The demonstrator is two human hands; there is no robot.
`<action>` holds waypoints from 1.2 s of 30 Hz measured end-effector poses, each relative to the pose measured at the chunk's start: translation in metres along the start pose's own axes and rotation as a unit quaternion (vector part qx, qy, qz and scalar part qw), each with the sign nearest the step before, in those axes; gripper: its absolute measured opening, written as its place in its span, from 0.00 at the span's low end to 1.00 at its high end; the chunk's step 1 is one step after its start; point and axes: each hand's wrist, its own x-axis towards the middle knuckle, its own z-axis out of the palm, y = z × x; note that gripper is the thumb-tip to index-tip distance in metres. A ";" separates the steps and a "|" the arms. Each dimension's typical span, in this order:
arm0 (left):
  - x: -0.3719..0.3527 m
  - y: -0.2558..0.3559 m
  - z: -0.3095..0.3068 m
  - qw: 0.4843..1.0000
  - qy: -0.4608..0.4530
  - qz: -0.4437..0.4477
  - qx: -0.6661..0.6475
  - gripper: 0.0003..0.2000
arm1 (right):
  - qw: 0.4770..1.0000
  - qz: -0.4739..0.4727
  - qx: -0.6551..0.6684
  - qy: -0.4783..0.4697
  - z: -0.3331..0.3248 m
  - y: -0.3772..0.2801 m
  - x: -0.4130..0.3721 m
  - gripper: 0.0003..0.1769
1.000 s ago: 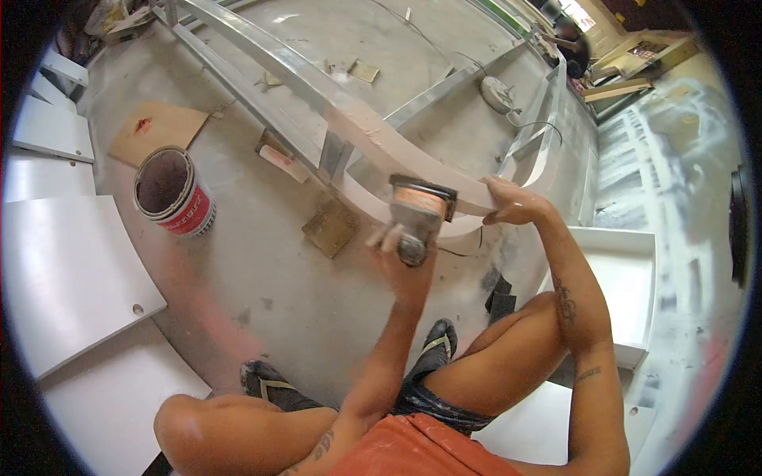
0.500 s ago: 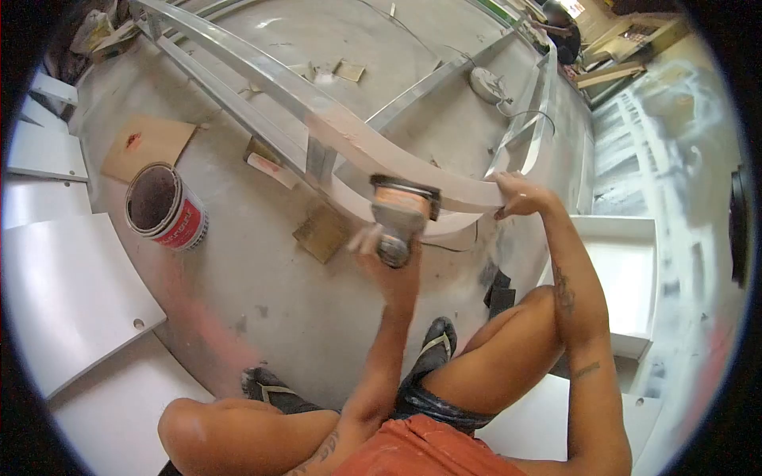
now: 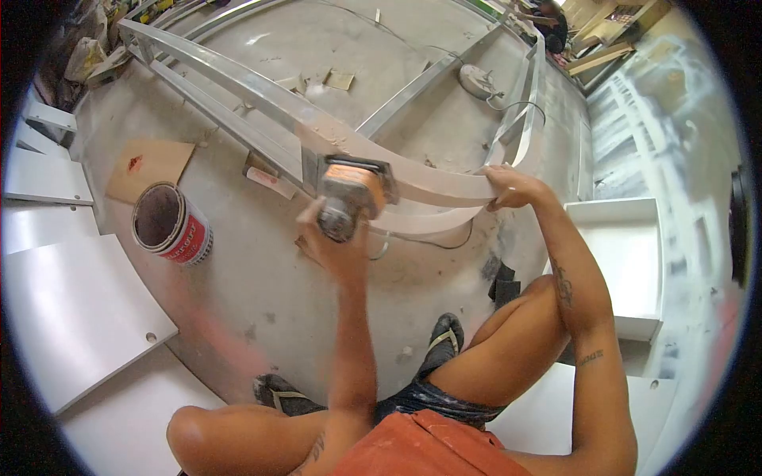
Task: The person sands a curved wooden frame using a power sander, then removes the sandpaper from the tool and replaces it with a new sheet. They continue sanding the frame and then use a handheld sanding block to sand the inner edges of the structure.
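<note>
Half the rail [image 3: 429, 186] looks sanded pale, the far grey stretch undone; left hand [image 3: 333, 247] grips the sander [image 3: 353, 190], right hand [image 3: 508, 189] clasps the rail end

The floor [image 3: 317, 317] is bare grey concrete, dusted pale all over with a reddish smear near the bottom left. A long curved frame [image 3: 238, 87] of pale boards stands on it, running from the far left corner towards the middle. To its left an open red-and-white bucket [image 3: 171, 224] stands upright, near a flat cardboard sheet [image 3: 151, 168]. White panels [image 3: 79, 309] lie along the left edge. Small cardboard scraps [image 3: 340, 79] lie beyond the frame, and a round disc [image 3: 479, 81] with a thin cable lies farther right. Dark scraps [image 3: 502, 282] lie near a white box [image 3: 627, 270] on the right.
</note>
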 end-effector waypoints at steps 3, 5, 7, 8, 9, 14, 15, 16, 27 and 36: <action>-0.052 0.020 0.024 0.999 0.021 0.015 0.040 0.34 | 1.000 -0.007 0.008 0.007 0.000 -0.001 0.000 0.48; -0.078 0.035 0.039 0.999 0.028 0.016 0.037 0.34 | 1.000 -0.009 0.009 0.012 -0.001 -0.003 0.001 0.48; -0.100 0.052 0.051 0.999 0.024 0.011 0.025 0.35 | 1.000 -0.015 0.021 0.010 -0.001 -0.004 0.000 0.49; -0.109 0.057 0.056 0.999 0.024 0.010 0.025 0.35 | 1.000 -0.016 0.021 0.009 0.001 -0.004 0.000 0.49; -0.116 0.060 0.061 1.000 0.014 0.004 0.016 0.36 | 0.999 -0.021 0.028 0.018 0.003 0.000 0.001 0.48; -0.145 0.061 0.078 1.000 -0.010 -0.003 -0.014 0.36 | 0.998 -0.036 0.056 0.014 0.001 0.003 -0.001 0.45; -0.143 0.061 0.077 1.000 -0.009 -0.004 -0.014 0.36 | 0.998 -0.025 0.049 0.023 -0.002 -0.002 -0.006 0.43; -0.140 0.058 0.076 1.000 -0.003 0.003 -0.012 0.36 | 0.998 -0.015 0.042 0.033 -0.004 -0.005 -0.008 0.42; -0.003 0.022 -0.002 0.998 -0.033 0.025 0.053 0.31 | 0.996 -0.045 0.031 0.067 0.000 -0.002 -0.007 0.39; 0.085 -0.012 -0.027 0.992 -0.064 -0.095 -0.045 0.31 | 0.998 -0.036 0.010 0.045 0.003 0.005 -0.001 0.41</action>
